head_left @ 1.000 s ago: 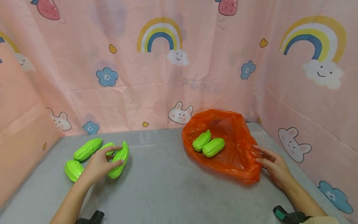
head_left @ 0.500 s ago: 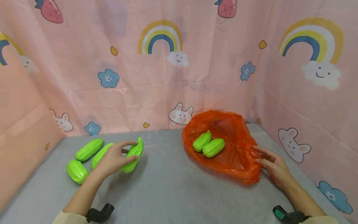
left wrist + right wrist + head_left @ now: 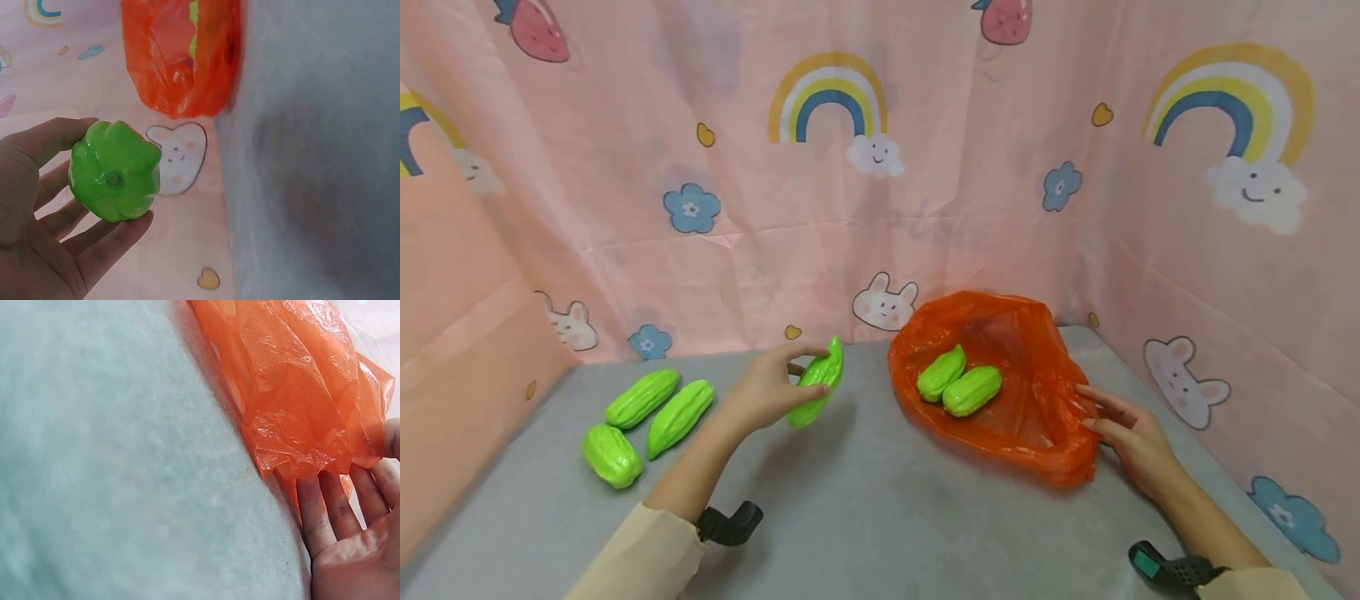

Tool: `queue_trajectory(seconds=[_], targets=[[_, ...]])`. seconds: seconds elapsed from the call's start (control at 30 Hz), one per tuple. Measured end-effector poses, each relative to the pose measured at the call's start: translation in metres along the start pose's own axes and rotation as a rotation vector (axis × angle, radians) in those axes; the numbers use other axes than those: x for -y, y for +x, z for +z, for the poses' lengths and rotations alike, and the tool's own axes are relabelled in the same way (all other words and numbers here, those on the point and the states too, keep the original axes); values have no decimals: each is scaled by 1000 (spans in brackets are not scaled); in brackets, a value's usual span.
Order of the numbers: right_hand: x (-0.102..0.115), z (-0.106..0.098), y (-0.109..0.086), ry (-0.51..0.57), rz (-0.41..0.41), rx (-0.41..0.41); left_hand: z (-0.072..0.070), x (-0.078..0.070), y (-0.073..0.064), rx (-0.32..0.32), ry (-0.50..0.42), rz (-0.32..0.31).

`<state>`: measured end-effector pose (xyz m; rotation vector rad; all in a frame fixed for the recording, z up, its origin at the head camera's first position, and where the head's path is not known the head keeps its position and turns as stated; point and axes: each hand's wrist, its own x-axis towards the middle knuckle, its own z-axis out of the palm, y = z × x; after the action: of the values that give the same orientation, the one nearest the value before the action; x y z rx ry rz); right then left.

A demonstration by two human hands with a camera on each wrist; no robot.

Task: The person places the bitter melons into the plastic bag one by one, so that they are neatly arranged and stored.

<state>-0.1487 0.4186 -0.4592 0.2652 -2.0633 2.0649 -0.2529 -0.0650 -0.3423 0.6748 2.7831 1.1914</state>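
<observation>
The left hand [image 3: 765, 392] holds a green gourd [image 3: 821, 372], its long axis running tip-first away and slightly right; the right hand [image 3: 1141, 450] pinches an orange bag [image 3: 1051, 400].

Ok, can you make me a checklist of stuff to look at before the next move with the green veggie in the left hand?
1. Left hand holding the green veggie: ok, the fingers and thumb curl around it.
2. Veggie off the table: ok, it's up in the air.
3. Bag open: ok, you can see inside.
4. Room in the bag: ok, two veggies lie inside with space beside them.
5. Held veggie over the bag: not ok, it's left of it.
6. Right hand gripping the bag: cannot tell, its fingers touch the edge but the tips are hidden.
</observation>
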Motion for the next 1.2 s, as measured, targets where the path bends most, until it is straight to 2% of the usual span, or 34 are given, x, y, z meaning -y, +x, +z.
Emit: queue_trajectory(seconds=[0.07,0.3,0.47,0.57,0.73,0.87,1.0,1.1,1.2], targets=[[2,-1,1,-1,-2,-4,5,-7,6,5,-49,14],[3,1,3,-49,47,-24,25,-20,23,-16,-177,1],[1,2,2,-40,1,-20,34,-24,39,-26,-213,44],[0,2,2,-49,-21,-1,37,-26,48,-22,-236,34],[1,1,2,-60,-15,5,46,-32,59,-16,-261,11],[1,0,2,-73,-10,1,60,-40,66,-18,-302,30],[1,-1,1,-89,-10,-1,76,-50,71,13,-372,84],[2,-1,1,-101,-4,0,86,-58,73,29,-379,104],[2,1,1,-110,5,-2,94,-65,77,51,-368,95]])
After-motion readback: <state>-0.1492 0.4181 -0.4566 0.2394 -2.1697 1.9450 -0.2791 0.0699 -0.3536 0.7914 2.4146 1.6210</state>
